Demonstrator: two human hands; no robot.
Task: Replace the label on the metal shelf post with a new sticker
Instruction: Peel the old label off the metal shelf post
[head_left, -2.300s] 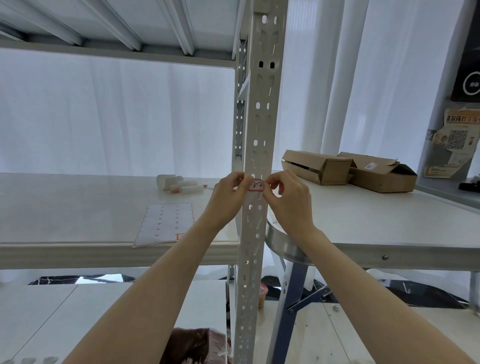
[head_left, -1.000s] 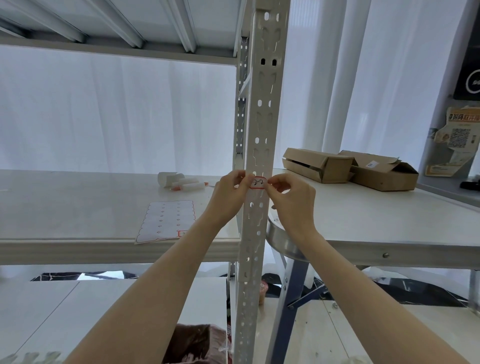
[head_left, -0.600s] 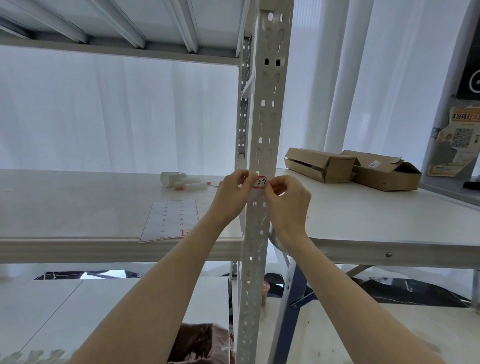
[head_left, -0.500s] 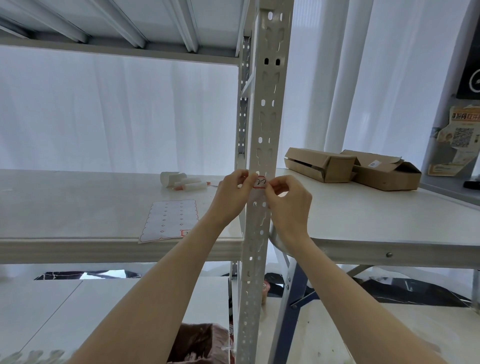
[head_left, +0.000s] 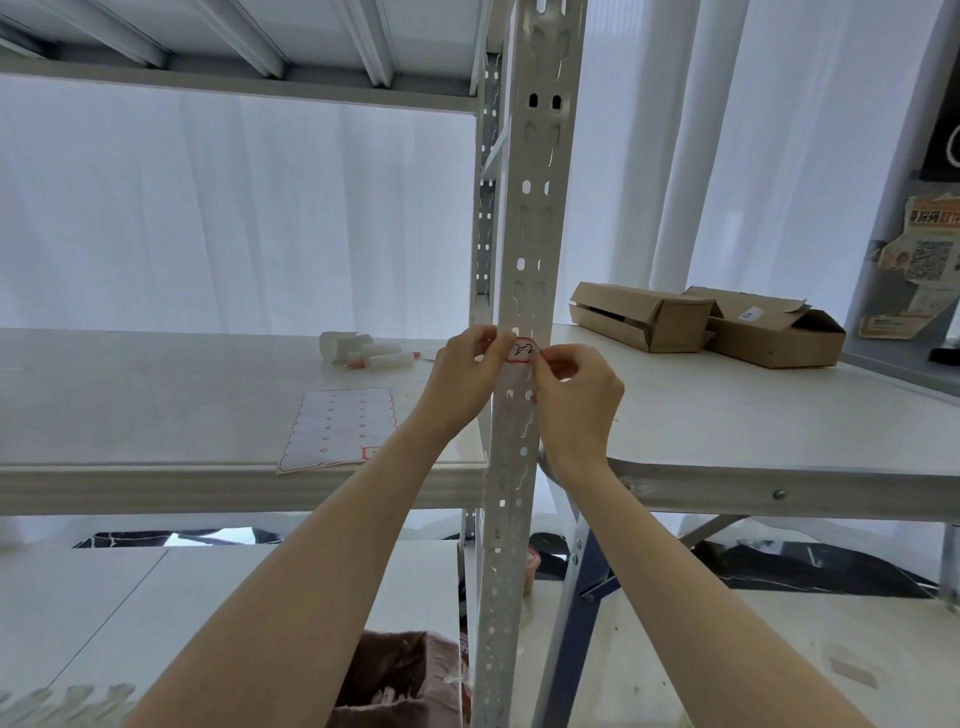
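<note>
Mid-frame, left hand (head_left: 462, 375) and right hand (head_left: 576, 395) pinch opposite ends of the small red-bordered white sticker (head_left: 522, 351) against the perforated grey metal shelf post (head_left: 524, 260); level it, press centre outward.

Both bare forearms raised toward the shelf post (head_left: 524, 260), left hand (head_left: 462, 379) and right hand (head_left: 576, 400) on either side of it, fingertips pinched on the sticker (head_left: 522, 351)

The white shelf board (head_left: 156, 405) carries a sticker sheet (head_left: 340, 428) and white tubes (head_left: 371, 354).
</note>
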